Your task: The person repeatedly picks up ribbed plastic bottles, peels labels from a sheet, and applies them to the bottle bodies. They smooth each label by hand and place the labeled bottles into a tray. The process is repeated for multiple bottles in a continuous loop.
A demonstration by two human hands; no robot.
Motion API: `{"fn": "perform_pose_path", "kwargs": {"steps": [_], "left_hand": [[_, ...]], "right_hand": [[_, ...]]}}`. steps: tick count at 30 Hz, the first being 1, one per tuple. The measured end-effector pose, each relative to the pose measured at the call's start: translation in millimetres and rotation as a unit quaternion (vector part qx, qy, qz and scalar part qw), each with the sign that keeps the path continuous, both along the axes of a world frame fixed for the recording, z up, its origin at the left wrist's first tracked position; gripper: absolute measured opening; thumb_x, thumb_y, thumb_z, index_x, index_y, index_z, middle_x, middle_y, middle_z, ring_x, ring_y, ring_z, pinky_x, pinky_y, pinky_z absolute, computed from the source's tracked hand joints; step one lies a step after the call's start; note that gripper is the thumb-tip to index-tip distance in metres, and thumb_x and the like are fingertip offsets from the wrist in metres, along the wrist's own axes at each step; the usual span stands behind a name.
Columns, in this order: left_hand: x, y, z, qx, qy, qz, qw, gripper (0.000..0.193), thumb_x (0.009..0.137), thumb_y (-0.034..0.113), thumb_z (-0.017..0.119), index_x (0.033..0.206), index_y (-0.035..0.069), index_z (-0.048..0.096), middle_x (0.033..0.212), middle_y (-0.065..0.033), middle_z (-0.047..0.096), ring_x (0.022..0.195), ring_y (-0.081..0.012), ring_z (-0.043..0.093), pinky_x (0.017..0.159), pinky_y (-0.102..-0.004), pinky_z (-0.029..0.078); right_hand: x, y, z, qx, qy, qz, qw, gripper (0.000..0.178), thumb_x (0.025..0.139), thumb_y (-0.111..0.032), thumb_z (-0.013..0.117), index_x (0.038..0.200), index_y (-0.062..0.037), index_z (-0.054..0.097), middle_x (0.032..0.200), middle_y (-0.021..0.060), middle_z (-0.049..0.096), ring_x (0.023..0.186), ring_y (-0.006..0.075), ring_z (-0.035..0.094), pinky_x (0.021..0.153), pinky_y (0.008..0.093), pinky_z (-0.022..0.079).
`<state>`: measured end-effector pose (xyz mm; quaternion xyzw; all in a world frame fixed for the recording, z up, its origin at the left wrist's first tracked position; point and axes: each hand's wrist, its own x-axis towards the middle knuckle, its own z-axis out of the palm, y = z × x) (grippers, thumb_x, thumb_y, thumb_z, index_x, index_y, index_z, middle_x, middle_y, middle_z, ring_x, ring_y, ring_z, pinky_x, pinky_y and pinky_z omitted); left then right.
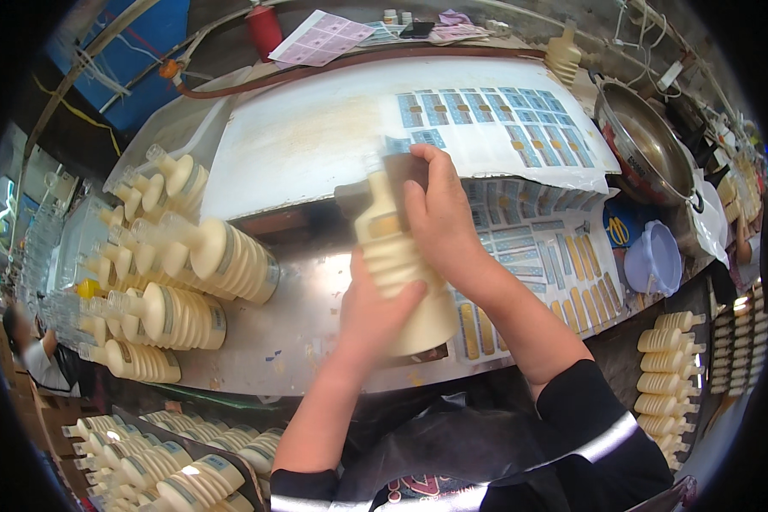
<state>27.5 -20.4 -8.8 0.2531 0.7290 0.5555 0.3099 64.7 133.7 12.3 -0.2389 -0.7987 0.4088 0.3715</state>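
Note:
My left hand (375,307) grips the lower ribbed body of a cream plastic bottle (398,264) held over a metal table (307,341). My right hand (439,213) lies across the bottle's upper part, fingers pressed near its neck and on a dark label there. Sheets of blue and yellow stickers (529,247) lie on the table just right of the bottle. A white board (316,141) behind carries more blue stickers (495,115).
Several cream bottles (188,282) lie piled at the table's left, more (171,469) at lower left and in rows (670,375) at right. A steel bowl (644,141) and a pale plastic bowl (653,256) stand at right. Another person (38,354) sits at far left.

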Motion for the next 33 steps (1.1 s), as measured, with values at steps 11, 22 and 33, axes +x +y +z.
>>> {"fn": "perform_pose_path", "kwargs": {"steps": [11, 22, 33], "left_hand": [[12, 5, 16, -0.061, 0.133, 0.013, 0.989, 0.088, 0.085, 0.038, 0.077, 0.152, 0.006, 0.03, 0.128, -0.0269, 0.064, 0.113, -0.0456, 0.064, 0.095, -0.051, 0.051], [2, -10, 2, -0.007, 0.089, 0.017, 0.996, 0.104, 0.081, 0.031, 0.078, 0.162, 0.008, 0.016, 0.141, -0.0217, 0.054, 0.122, -0.0328, 0.063, 0.101, -0.0411, 0.052], [-2, -4, -8, 0.001, 0.118, -0.012, 0.993, 0.115, 0.075, 0.021, 0.081, 0.165, 0.01, 0.011, 0.148, -0.0203, 0.044, 0.127, -0.0297, 0.056, 0.106, -0.0403, 0.048]], "right_hand": [[-24, -40, 23, 0.027, -0.108, 0.037, 0.993, 0.055, 0.112, -0.045, 0.024, 0.135, -0.0001, 0.047, 0.121, 0.0251, 0.059, 0.114, 0.0427, 0.056, 0.095, 0.0478, 0.045], [1, 0, 3, 0.098, -0.062, 0.023, 0.993, 0.044, 0.098, -0.006, 0.053, 0.14, 0.0003, 0.043, 0.133, 0.0229, 0.052, 0.124, 0.0392, 0.054, 0.107, 0.0438, 0.043], [15, 26, -48, 0.035, 0.05, 0.005, 0.998, 0.044, 0.1, -0.011, 0.054, 0.142, -0.0011, 0.044, 0.135, 0.0199, 0.055, 0.121, 0.0325, 0.056, 0.106, 0.0398, 0.043]]}}
